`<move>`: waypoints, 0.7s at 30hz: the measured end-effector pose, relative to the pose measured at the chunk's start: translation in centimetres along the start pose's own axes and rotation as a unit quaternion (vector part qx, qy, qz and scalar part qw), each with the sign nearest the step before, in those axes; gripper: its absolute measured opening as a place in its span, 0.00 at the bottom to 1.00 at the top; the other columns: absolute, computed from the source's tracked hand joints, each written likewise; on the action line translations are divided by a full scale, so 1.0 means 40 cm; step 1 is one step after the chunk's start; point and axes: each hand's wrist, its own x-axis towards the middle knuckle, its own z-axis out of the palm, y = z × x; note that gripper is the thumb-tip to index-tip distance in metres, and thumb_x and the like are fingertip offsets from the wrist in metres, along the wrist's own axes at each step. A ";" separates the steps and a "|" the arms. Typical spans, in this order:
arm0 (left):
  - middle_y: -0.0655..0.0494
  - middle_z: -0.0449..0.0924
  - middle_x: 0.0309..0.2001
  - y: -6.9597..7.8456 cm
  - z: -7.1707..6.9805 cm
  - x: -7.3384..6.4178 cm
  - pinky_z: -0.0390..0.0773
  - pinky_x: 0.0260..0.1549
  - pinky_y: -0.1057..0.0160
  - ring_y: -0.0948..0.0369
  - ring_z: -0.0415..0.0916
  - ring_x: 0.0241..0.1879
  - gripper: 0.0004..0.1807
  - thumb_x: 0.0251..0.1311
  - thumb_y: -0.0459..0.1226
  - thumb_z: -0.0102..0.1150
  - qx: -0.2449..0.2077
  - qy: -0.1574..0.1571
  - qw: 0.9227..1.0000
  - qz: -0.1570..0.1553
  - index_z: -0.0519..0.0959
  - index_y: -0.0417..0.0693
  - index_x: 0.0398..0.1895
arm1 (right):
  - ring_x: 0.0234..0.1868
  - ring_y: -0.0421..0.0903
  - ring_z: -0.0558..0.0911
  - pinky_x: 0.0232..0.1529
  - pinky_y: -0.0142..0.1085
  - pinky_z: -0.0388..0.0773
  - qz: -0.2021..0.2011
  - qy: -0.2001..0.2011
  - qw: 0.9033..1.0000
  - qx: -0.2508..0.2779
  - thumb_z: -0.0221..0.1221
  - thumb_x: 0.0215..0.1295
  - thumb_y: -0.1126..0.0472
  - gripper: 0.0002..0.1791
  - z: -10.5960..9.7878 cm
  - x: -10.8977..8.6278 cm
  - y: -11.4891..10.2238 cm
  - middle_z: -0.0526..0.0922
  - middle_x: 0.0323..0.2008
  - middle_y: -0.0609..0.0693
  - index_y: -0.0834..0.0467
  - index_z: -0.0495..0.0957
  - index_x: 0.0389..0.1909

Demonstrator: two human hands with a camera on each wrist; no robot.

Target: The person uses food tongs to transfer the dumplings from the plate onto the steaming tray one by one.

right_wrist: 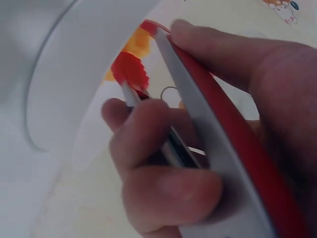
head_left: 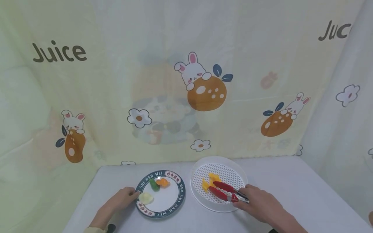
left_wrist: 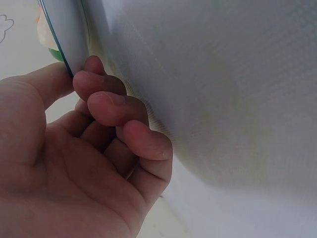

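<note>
At the left, my left hand [head_left: 124, 197] pinches the rim of a round plate [head_left: 164, 204] with a dark patterned border, thumb above and fingers curled beneath. On the plate lie a green piece [head_left: 154, 184], an orange piece [head_left: 163, 182] and a pale yellowish-white piece [head_left: 146, 198], the last near the thumb. My right hand [head_left: 259, 202] grips red-tipped metal tongs [right_wrist: 218, 114]. Their red tips [head_left: 218, 193] are apart, inside a white perforated round basket [head_left: 196, 198], right beside yellow pieces [head_left: 214, 177]. Whether the tips touch a piece I cannot tell.
Plate and basket stand side by side on a white-covered table [head_left: 291, 187]. A curtain [head_left: 163, 38] printed with rabbits and fruit hangs behind the table, and more of it hangs along the sides.
</note>
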 end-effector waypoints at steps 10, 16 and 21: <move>0.50 0.83 0.36 -0.014 0.008 0.014 0.81 0.43 0.51 0.56 0.80 0.38 0.21 0.72 0.49 0.53 0.001 -0.008 1.000 -0.013 0.81 0.38 0.45 | 0.34 0.45 0.74 0.35 0.39 0.72 0.009 -0.009 1.000 -0.005 0.71 0.52 0.37 0.34 0.007 0.010 -0.012 0.78 0.33 0.46 0.56 0.82 0.51; 0.55 0.80 0.31 -0.007 0.008 0.014 0.80 0.38 0.55 0.60 0.77 0.33 0.17 0.72 0.48 0.53 -0.009 -0.005 1.000 -0.008 0.81 0.43 0.38 | 0.35 0.45 0.75 0.36 0.40 0.74 0.012 -0.009 1.000 -0.006 0.71 0.50 0.35 0.35 0.006 0.009 -0.001 0.80 0.36 0.47 0.57 0.81 0.51; 0.55 0.81 0.33 -0.002 0.007 0.008 0.81 0.41 0.54 0.60 0.78 0.35 0.16 0.71 0.47 0.54 -0.012 -0.004 1.000 -0.013 0.81 0.42 0.40 | 0.37 0.47 0.75 0.38 0.42 0.75 0.012 -0.006 1.000 0.003 0.70 0.51 0.33 0.41 -0.002 0.006 0.007 0.81 0.42 0.49 0.59 0.80 0.57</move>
